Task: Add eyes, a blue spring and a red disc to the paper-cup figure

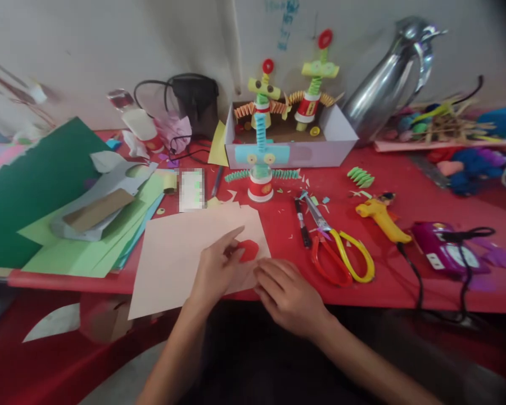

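Note:
A small red paper piece (248, 251) with a rounded edge is in my left hand (215, 267), above a pale pink sheet (168, 264). My left thumb presses against the piece, while the index finger stretches out above it. Close beside, at the sheet's right front corner, is my right hand (290, 295). Its fingers are bent and pressed together; what is between their tips is hidden. To the right lie scissors (320, 219) with one red and one yellow handle, and a black marker (302, 222).
Behind the sheet stands a blue paper figure (261, 157). Two more figures stand in a white box (287, 154). A yellow glue gun (383, 219), a purple device (447, 247) with a black cord and a metal jug (392, 79) are at right. Coloured papers (88, 253) lie left.

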